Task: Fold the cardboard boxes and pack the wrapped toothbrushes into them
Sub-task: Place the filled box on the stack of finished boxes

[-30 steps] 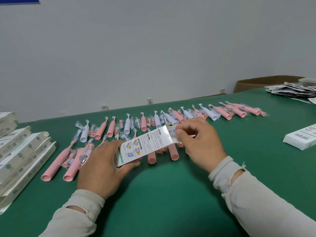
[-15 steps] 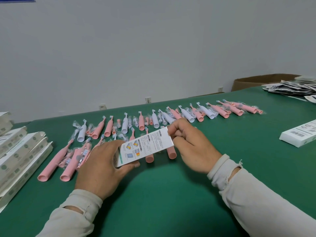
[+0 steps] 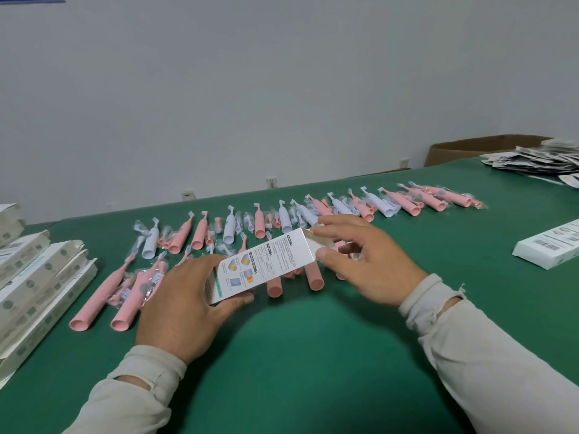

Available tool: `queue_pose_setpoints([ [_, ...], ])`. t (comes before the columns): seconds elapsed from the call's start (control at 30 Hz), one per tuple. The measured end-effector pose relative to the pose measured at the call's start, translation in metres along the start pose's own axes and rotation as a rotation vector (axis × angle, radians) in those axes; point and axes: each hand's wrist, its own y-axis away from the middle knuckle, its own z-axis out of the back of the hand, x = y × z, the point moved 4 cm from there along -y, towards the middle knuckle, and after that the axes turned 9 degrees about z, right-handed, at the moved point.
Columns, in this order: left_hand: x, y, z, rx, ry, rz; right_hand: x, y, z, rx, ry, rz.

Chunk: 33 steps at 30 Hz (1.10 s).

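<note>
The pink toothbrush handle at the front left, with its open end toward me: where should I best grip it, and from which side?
Probably the thick lower barrel of the pink toothbrush handle, taken from above with thumb and fingers across its width. It lies flat on the green table, and its neck is thin. The neighbouring handle lies on its right, so the left side looks freer.

Single head-worn wide-angle view. It looks forward and down across the green table (image 3: pixel 313 355) toward a pale wall (image 3: pixel 282 89), close above the forearms, with the table's far edge in frame.
</note>
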Motion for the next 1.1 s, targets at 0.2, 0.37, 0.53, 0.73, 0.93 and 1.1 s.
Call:
queue_pose_setpoints([
  [0.2, 0.002, -0.001, 0.0, 0.006, -0.01, -0.006, 0.005, 0.0, -0.01, -0.031, -0.032, 0.017],
  [0.37, 0.001, -0.001, -0.001, 0.003, -0.014, -0.013, 0.012, 0.0, -0.014, -0.062, -0.074, 0.013],
  [0.53, 0.002, -0.001, -0.001, -0.009, 0.009, -0.008, 0.007, 0.0, -0.022, -0.135, -0.39, -0.087],
  [0.73, 0.004, -0.002, -0.002, -0.001, 0.037, -0.01, 0.004, 0.004, -0.037, -0.129, -0.702, -0.239],
  [0.93, 0.003, -0.001, -0.002, 0.002, 0.041, -0.008, 0.007, 0.004, -0.037, -0.101, -0.619, -0.171],
  [1.1, 0.0, -0.002, 0.003, -0.047, 0.047, 0.008, 0.008, 0.001, -0.022, -0.245, -0.457, -0.078],
])
